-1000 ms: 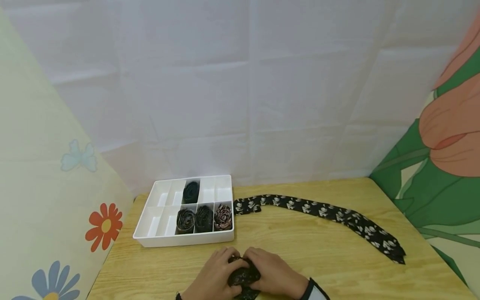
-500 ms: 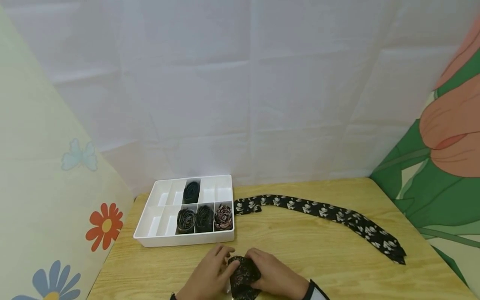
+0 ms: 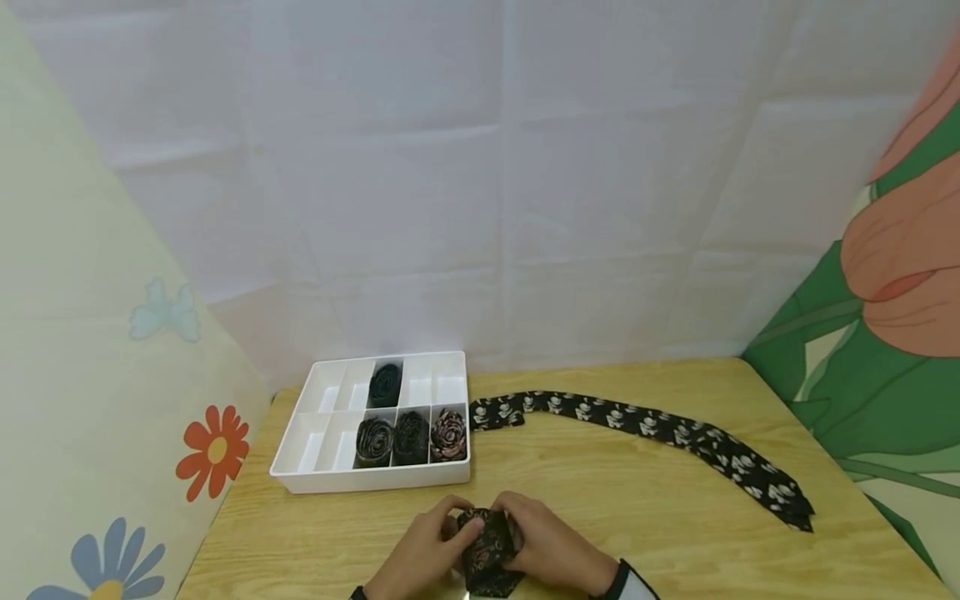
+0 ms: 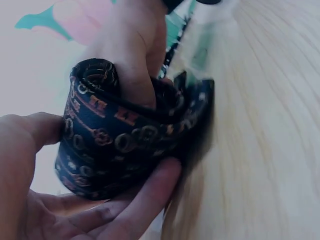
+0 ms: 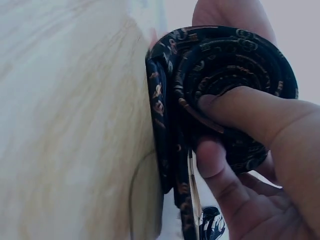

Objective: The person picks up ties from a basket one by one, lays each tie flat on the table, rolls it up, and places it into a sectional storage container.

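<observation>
A dark necktie with a small reddish and pale pattern is partly rolled up near the table's front edge. My left hand holds the roll from the left, its thumb on the near side. From the right, my right hand grips the other end. The right wrist view shows the coil end-on, with a right-hand digit pressed into its spiral and an unrolled tail hanging off it. In the left wrist view, left fingers lie under and along the patterned roll.
Behind the hands, to the left, stands a white divided tray. Several rolled ties, such as a pinkish-brown one, fill some compartments. A black tie with pale figures stretches across the right of the wooden table.
My left fingers have loosened and shifted on the roll. The tie has turned so more of its patterned outer face shows between the hands. My right hand keeps its hold.
</observation>
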A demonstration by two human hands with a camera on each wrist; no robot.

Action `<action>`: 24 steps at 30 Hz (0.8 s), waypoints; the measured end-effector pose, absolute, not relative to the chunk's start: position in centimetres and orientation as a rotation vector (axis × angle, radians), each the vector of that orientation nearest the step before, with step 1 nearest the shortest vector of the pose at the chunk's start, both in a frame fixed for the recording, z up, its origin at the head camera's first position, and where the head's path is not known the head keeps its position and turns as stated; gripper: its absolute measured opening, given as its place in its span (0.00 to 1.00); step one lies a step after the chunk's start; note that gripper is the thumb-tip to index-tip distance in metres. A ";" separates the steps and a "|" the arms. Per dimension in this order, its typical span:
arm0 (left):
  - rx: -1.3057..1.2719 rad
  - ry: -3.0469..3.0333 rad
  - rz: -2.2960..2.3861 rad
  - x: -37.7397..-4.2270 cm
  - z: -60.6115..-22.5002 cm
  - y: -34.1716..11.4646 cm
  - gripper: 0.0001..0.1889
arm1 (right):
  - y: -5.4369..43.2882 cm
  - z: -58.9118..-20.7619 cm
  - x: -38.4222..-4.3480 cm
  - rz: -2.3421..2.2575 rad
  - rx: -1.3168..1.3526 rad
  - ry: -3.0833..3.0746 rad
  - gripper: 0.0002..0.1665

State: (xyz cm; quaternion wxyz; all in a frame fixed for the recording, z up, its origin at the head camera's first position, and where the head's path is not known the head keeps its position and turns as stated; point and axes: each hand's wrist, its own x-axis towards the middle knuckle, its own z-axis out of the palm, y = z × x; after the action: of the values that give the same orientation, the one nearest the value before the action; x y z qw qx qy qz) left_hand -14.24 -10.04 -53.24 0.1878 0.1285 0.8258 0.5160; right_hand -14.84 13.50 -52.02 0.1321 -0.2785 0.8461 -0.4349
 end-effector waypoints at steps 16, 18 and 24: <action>0.354 2.216 1.663 -13.9 -53.7 -9.2 0.27 | 13.3 -52.4 -14.5 -1.308 -1.020 2.613 0.23; 0.322 2.230 1.686 -13.8 -53.6 -9.1 0.28 | 13.3 -52.4 -14.4 -1.277 -1.031 2.637 0.30; 0.314 2.294 1.697 -13.8 -53.0 -9.3 0.33 | 13.9 -52.1 -14.7 -1.234 -0.836 2.520 0.53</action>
State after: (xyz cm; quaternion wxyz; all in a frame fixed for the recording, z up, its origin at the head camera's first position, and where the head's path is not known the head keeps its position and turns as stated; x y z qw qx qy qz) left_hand -13.83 -9.28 -52.99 0.1352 0.1084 0.7917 0.5858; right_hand -14.65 13.89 -52.08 0.1067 -0.2838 0.8558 -0.4191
